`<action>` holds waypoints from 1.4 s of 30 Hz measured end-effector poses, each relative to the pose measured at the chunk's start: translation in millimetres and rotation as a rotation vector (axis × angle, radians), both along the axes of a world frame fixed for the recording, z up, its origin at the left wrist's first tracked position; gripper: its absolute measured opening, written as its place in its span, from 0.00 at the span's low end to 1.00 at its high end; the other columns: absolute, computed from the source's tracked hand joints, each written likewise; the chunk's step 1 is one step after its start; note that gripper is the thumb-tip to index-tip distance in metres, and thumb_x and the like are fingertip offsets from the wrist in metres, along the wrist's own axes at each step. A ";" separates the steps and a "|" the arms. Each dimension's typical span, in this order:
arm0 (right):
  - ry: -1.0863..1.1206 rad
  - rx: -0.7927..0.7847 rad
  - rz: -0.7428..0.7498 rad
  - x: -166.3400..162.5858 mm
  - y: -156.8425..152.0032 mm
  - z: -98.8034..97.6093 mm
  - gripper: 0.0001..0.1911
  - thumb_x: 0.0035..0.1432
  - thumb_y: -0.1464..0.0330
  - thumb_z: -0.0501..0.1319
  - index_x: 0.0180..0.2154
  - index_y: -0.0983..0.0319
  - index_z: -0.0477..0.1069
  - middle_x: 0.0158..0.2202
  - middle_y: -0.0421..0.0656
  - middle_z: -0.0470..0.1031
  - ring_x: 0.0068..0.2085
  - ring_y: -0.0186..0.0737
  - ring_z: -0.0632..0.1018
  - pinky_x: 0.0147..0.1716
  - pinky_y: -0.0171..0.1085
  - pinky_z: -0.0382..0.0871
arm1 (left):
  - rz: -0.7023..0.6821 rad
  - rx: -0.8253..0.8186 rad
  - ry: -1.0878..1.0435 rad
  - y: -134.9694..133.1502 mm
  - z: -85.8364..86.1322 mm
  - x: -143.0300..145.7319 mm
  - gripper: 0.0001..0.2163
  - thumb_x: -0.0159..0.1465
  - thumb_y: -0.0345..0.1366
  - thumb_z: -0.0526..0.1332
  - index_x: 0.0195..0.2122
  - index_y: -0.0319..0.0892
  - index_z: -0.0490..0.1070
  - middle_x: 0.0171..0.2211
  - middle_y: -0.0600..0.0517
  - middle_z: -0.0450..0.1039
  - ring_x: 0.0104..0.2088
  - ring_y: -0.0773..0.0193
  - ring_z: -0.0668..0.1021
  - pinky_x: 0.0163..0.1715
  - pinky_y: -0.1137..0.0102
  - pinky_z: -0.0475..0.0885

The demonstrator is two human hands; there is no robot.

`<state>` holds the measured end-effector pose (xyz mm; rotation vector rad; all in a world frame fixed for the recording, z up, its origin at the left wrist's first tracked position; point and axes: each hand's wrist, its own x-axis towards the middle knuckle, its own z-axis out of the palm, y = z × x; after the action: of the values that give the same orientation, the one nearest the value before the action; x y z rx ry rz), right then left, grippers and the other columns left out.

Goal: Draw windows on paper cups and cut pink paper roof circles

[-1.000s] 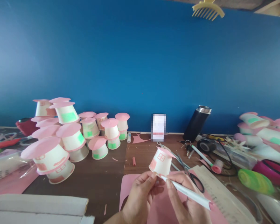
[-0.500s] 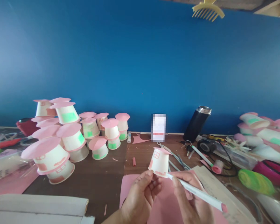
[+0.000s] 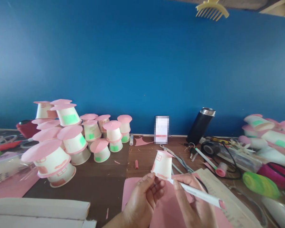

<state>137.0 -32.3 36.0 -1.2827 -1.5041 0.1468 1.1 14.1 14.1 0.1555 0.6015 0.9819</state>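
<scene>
My left hand (image 3: 142, 199) pinches the lower rim of a small upside-down white paper cup (image 3: 162, 164), decorated as a little house with a pink window, pink door and pink roof disc. My right hand (image 3: 194, 205) grips a white pen with a pink end (image 3: 199, 194); its tip touches the cup's lower rim. Both hands hover over a pink paper sheet (image 3: 166, 205) on the brown table (image 3: 102, 180).
Piles of finished cup houses with pink roofs (image 3: 61, 142) stand at the left. Scissors (image 3: 180, 161), keys, a black flask (image 3: 200, 125), tape roll, a green lid (image 3: 260, 184) and more cups (image 3: 268, 133) crowd the right. A cardboard piece (image 3: 38, 212) lies front left.
The cup has been turned in my left hand, so its window now faces left. My right hand with the pen shifted slightly along the rim.
</scene>
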 end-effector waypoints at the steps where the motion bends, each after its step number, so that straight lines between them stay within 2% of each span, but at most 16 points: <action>1: 0.005 -0.007 -0.003 -0.4 0.1 0.3 0.04 0.64 0.66 0.58 0.39 0.58 0.70 0.32 0.42 0.76 0.34 0.40 0.78 0.35 0.34 0.73 | -0.002 0.002 -0.001 0.0 0.1 -0.2 0.05 0.64 0.29 0.61 0.32 0.34 0.74 0.30 0.46 0.78 0.32 0.62 0.81 0.32 0.72 0.75; 23: -0.041 -0.050 -0.050 0.7 -2.3 2.0 0.05 0.64 0.65 0.56 0.37 0.58 0.70 0.28 0.41 0.74 0.31 0.40 0.76 0.34 0.35 0.72 | 0.025 -0.056 -0.007 0.5 0.6 -0.5 0.04 0.63 0.26 0.61 0.31 0.34 0.73 0.28 0.46 0.78 0.30 0.63 0.81 0.31 0.72 0.76; 27: -0.047 -0.055 -0.038 1.0 -3.1 2.0 0.06 0.65 0.65 0.56 0.37 0.58 0.69 0.31 0.41 0.75 0.32 0.40 0.77 0.34 0.34 0.72 | 0.024 -0.053 -0.009 0.3 0.7 -0.4 0.04 0.63 0.26 0.61 0.31 0.34 0.73 0.28 0.46 0.78 0.30 0.63 0.81 0.31 0.73 0.77; 33: -0.035 -0.065 -0.078 0.2 -2.3 3.5 0.07 0.65 0.64 0.56 0.36 0.58 0.70 0.28 0.40 0.73 0.30 0.40 0.76 0.30 0.34 0.70 | 0.030 -0.050 -0.019 0.6 -0.2 -0.1 0.05 0.63 0.26 0.61 0.31 0.34 0.74 0.28 0.46 0.78 0.30 0.62 0.81 0.32 0.72 0.77; 39: 0.060 -0.083 -0.075 -0.8 -2.6 -0.2 0.07 0.64 0.62 0.57 0.38 0.57 0.70 0.27 0.40 0.71 0.32 0.42 0.76 0.32 0.36 0.71 | 0.047 -0.031 -0.032 0.5 -1.5 1.0 0.05 0.64 0.27 0.61 0.31 0.33 0.75 0.29 0.45 0.78 0.31 0.62 0.81 0.35 0.71 0.78; 42: 0.122 -0.065 -0.110 1.3 -1.8 -4.8 0.07 0.64 0.61 0.57 0.40 0.57 0.69 0.32 0.42 0.73 0.34 0.42 0.77 0.28 0.35 0.69 | 0.056 -0.010 -0.038 0.0 -2.9 1.6 0.04 0.63 0.26 0.62 0.31 0.34 0.75 0.30 0.45 0.79 0.33 0.61 0.82 0.38 0.69 0.78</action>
<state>138.2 -34.1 31.2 -1.3803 -1.3316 0.2000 2.7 14.1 11.2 0.1115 0.5784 1.0336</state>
